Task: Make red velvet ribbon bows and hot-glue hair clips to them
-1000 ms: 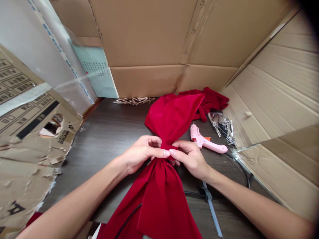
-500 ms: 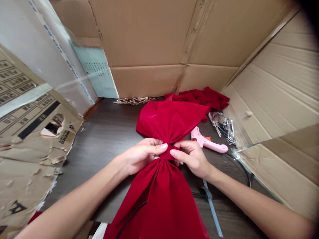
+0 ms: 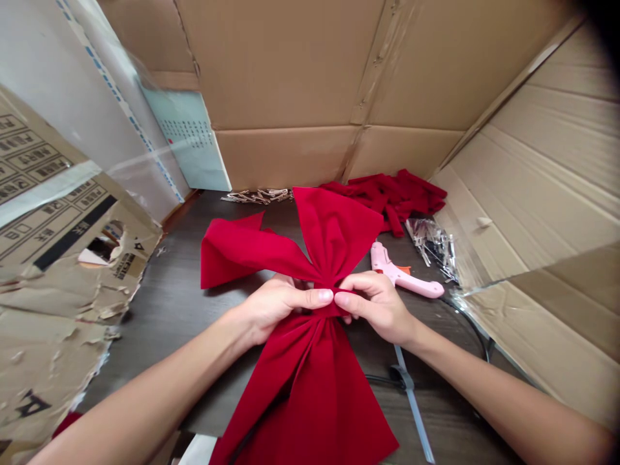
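"Head camera: where was the red velvet bow (image 3: 334, 242)?"

"Mid-view, over the dark wood-grain table (image 3: 169, 284). It was gathered at the waist, with one panel fanned toward the far cardboard wall (image 3: 290, 155), another stretched out to the left, and wide tails spread toward the near edge."

"And the hands?"

"Both were closed in a pinch. The left hand (image 3: 276, 307) had one side of the waist, thumb in front, some fingers hidden behind the cloth. The right hand (image 3: 380, 307) had the other side, fingers curled. Their thumb tips were close together; I couldn't tell whether they touched."

"What lay around them?"

"A pink glue gun (image 3: 407, 279) just beyond the right hand, a heap of red fabric strips (image 3: 400, 197) by the wall, metal clips (image 3: 261, 196) left of that, and a clear bag of clips (image 3: 431, 245) near the gun."
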### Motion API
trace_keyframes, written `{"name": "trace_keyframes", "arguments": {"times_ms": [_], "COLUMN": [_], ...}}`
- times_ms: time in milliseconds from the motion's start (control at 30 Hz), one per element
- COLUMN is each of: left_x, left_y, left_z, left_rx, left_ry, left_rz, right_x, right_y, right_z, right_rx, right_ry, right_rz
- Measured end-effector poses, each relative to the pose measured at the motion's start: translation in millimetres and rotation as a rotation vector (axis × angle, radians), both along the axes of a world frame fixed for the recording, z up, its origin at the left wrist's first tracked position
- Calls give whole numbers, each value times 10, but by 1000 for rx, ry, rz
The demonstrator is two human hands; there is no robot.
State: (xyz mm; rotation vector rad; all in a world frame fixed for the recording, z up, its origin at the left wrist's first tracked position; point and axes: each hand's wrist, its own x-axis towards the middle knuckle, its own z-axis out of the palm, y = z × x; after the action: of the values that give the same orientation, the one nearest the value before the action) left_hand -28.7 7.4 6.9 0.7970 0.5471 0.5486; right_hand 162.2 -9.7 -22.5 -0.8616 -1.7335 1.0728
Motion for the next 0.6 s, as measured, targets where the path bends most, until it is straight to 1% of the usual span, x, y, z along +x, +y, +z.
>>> {"name": "trace_keyframes", "arguments": {"times_ms": [133,233,333,433,600], "left_x": [15,25,33,40,32], "left_y": [-38,-54,-68,-94,-131], "left_z": [32,28,12,18,39], "left_rx": [22,29,65,85,19], "left_ry": [6,25,19,4,78], "left_rz": [49,76,104,104,113], "right_x": [44,71,104,136,151], "right_y": [19,31,50,68,75], "right_z": [0,14,43,67,60], "right_rx": [24,46,165,287,327], "right_ry": [-17,-33,-89,-131,-131], "right_rz": [12,20,24,36,62]}}
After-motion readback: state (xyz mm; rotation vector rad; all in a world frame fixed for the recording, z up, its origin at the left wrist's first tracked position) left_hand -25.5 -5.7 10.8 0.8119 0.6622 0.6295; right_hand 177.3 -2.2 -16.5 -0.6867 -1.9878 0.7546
